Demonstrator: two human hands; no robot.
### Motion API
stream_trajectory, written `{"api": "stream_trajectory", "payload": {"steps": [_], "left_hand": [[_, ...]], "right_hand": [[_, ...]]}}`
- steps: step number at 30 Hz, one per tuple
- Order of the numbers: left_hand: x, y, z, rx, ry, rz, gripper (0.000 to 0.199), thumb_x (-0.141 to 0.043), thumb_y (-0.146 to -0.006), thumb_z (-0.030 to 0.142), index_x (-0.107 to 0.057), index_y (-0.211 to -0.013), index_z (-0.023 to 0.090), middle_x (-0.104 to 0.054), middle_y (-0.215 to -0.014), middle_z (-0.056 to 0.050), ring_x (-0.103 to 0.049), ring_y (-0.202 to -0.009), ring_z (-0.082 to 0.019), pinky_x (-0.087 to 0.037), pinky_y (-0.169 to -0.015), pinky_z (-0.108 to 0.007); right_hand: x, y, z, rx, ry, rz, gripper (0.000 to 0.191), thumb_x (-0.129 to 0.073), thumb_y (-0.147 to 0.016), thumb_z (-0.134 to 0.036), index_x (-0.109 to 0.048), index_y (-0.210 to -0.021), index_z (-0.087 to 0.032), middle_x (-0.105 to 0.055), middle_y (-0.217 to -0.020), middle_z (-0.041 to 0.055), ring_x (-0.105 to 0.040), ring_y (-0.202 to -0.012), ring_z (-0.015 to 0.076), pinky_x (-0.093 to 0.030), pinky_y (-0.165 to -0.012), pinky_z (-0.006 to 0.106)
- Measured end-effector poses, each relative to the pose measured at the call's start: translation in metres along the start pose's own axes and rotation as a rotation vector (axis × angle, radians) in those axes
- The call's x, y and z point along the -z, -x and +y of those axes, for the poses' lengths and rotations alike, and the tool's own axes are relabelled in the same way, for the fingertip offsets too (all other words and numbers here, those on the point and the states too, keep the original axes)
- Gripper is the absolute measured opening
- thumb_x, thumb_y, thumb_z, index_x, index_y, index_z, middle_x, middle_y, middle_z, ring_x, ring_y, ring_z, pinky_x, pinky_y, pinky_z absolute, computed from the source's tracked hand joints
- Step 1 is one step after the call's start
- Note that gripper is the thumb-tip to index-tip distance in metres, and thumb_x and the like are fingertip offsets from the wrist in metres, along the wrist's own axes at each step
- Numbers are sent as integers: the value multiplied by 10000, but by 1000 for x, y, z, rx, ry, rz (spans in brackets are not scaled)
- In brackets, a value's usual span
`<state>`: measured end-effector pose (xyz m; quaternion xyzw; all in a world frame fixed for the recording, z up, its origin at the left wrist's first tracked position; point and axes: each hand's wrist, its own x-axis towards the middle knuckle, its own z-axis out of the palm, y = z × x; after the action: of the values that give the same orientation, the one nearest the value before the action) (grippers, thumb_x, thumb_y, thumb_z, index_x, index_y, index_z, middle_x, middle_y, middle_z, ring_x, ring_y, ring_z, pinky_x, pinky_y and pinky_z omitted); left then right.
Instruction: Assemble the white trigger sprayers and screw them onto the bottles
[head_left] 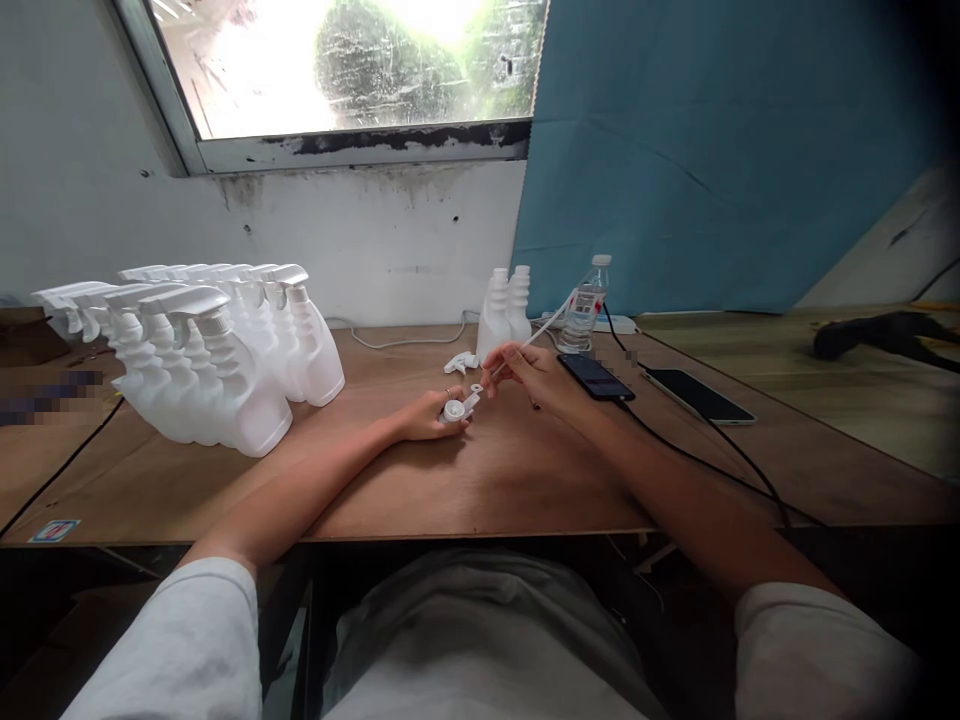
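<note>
My left hand [429,416] is closed around a white trigger spray head [454,410], with its round collar facing up toward me. Pinched in the fingers of my right hand [525,372] is a thin white dip tube [551,322], which slants up to the right. A small white ring [477,388] shows at the tube's lower end, close to the spray head; whether they touch I cannot tell. Just behind my hands lies another white spray head [460,362]. Two white bottles without tops [495,315] stand beyond it.
Rows of white spray bottles [255,400] with trigger heads fill the table's left side. A clear water bottle [581,320] stands behind my right hand. Two phones, one dark [596,377] and one with a pale edge [699,395], lie at right among black cables [690,460].
</note>
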<state>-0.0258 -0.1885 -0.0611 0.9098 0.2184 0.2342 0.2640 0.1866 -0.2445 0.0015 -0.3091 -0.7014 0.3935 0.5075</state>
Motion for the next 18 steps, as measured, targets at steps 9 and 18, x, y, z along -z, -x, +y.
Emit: {"api": "stream_trajectory", "payload": {"steps": [9, 18], "left_hand": [[0, 0, 0, 3, -23, 1, 290, -582, -812, 446, -473, -868, 183, -498, -700, 38, -457, -635, -102, -345, -605, -228], [-1, 1, -4, 11, -23, 12, 313, -598, -812, 455, -520, -925, 173, -538, -721, 23, -486, -654, -115, -378, -622, -231]], "right_hand": [[0, -1, 1, 1, -13, -6, 439, -552, -873, -604, -640, -851, -174, -696, -741, 58, -649, -600, 157, -546, -658, 323], [-2, -1, 0, 19, 5, -18, 415, -597, -857, -580, -648, -879, -168, -684, -763, 52, -637, -609, 144, -546, -655, 313]]}}
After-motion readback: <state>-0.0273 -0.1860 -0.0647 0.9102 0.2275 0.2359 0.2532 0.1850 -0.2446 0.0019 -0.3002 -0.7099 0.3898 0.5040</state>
